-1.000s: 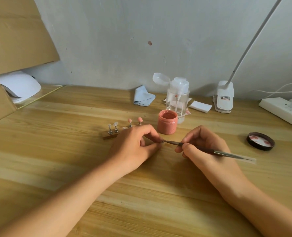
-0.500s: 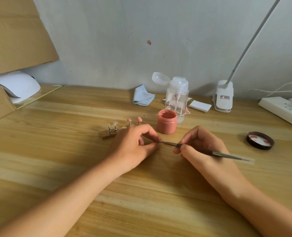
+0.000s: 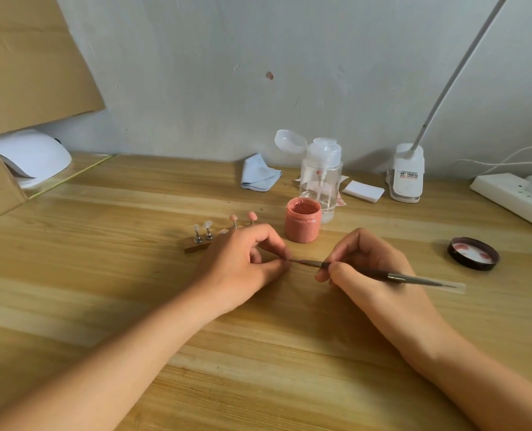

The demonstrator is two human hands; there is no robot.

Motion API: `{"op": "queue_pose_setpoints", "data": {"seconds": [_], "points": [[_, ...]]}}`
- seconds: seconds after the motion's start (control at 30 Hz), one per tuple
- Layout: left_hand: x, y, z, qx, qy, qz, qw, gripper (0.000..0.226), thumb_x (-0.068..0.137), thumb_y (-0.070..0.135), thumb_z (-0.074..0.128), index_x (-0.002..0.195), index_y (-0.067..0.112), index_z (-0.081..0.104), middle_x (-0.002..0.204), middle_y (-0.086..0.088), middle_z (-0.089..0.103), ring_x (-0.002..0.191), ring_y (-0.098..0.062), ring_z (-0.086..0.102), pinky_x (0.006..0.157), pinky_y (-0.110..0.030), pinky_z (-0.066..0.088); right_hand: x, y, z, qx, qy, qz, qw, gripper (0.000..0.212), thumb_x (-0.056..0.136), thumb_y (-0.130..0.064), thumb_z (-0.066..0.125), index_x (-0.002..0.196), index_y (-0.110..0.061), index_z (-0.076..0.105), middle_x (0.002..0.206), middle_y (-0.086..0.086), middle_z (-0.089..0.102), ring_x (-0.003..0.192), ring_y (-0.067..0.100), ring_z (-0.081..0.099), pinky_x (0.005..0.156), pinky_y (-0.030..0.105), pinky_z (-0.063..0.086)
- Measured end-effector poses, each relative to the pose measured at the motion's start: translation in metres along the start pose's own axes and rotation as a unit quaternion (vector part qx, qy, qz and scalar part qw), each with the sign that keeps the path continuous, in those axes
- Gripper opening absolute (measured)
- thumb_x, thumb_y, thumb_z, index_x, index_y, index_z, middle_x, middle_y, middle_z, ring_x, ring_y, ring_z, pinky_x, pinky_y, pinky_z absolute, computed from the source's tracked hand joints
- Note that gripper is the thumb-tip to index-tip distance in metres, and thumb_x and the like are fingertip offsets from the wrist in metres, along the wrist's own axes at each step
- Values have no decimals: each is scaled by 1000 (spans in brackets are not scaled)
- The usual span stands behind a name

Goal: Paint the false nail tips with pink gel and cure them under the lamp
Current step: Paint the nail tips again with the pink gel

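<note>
Near the middle of the wooden table [image 3: 103,244], a small stand [image 3: 193,246] with nail tips on metal pins: two clear tips [image 3: 208,224] at its left end, two pink tips [image 3: 233,217] further right, the right end of the stand hidden behind the left hand [image 3: 242,262]. Left hand resting on the table, fingers curled, thumb and forefinger closed together in a pinch; anything between them hidden by the fingertips, so impossible to tell whether holding something. Exactly at this pinch, the fine end of the brush [image 3: 414,277]. Brush nearly level, pointing to the left, gripped like a pen by the right hand [image 3: 373,262], thumb and forefinger curled around the dark shaft, the grey rear end under a clear sleeve sticking out to the right. Just behind the two hands, the open jar of pink gel [image 3: 302,225], upright, smeared pink outside. Black lid [image 3: 473,254] well apart to the right, lying upside down, pink spots inside. Directly behind the jar, a clear pump bottle [image 3: 320,178] with the cap flipped open. Left of the bottle a crumpled pale blue cloth [image 3: 258,175], right of it a white pad [image 3: 363,191] and the white clamp base [image 3: 406,175] of a desk lamp. At the far right a white power strip [image 3: 513,197]; at the far left, inside a cardboard box [image 3: 25,57], the white curing lamp [image 3: 31,157]
</note>
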State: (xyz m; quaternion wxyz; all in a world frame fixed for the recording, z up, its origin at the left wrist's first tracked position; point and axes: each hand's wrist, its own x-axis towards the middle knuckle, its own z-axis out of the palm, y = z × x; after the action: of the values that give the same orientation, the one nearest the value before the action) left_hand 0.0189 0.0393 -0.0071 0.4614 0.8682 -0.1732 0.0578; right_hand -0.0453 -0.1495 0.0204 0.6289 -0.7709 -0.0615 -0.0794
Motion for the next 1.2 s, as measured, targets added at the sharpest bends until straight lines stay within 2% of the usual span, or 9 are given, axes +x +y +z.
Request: {"op": "queue_pose_setpoints", "data": {"seconds": [0.13,0.3,0.43,0.63,0.73,0.83,0.97,1.07,1.2], "points": [[0,1,0,-10,-6,1,1000,14,80,24,79,81,34,70,65,-4,66,46,-5,38,53,-26,31,0,-1,0,16,9,4,1000,16,76,-16,70,80,-5,59,80,19,70,64,11,57,59,19,43],[1,1,0,-22,-5,-5,1000,11,79,26,80,80,32,70,75,-14,69,49,-7,37,56,-27,31,1,3,-2,38,10,4,999,2,82,-3,60,83,-3,58,79,16,71,67,4,64,66,25,46],[0,1,0,-16,0,-6,1000,12,78,26,80,79,32,70,58,1,57,48,-5,36,54,-26,29,1,3,-1,21,9,-6,1000,7,77,-9,63,82,-5,59,81,17,71,66,9,59,62,19,45],[-1,3,0,-8,0,-3,1000,16,79,21,81,73,30,69,49,18,51,45,-4,38,49,-22,28,1,6,-2,37,24,-36,998,5,87,2,60,85,-1,58,76,13,71,64,7,62,62,21,46],[-1,4,0,0,-5,5,1000,18,80,17,79,73,30,69,63,25,63,44,-2,41,48,-15,28,-2,6,-3,40,53,-97,993,5,92,-3,61,93,-4,55,72,10,65,66,12,59,65,23,46],[-2,4,-1,-2,-3,6,1000,15,80,18,79,76,31,71,76,26,68,45,-2,42,48,-13,29,0,2,-4,-15,61,-127,990,6,91,-9,67,94,-12,63,80,0,68,74,13,62,67,21,47],[-1,5,0,1,7,4,1000,19,81,20,79,75,36,70,80,27,69,48,0,45,52,-14,32,14,-9,-6,-34,73,-78,994,17,92,-8,59,90,-20,71,81,-5,75,74,2,65,73,27,52],[-1,5,1,8,17,-8,1000,17,81,22,79,76,36,70,79,26,69,49,2,48,51,-14,31,35,-19,-6,-89,97,-41,990,8,85,-18,59,87,-24,65,72,-7,74,72,12,65,75,44,54],[-2,6,0,5,13,-11,1000,16,81,22,78,76,36,71,77,24,69,49,3,49,51,-14,31,59,-23,-6,-145,110,22,983,7,77,-27,65,79,-21,63,67,-11,73,72,11,62,76,40,54]]}}
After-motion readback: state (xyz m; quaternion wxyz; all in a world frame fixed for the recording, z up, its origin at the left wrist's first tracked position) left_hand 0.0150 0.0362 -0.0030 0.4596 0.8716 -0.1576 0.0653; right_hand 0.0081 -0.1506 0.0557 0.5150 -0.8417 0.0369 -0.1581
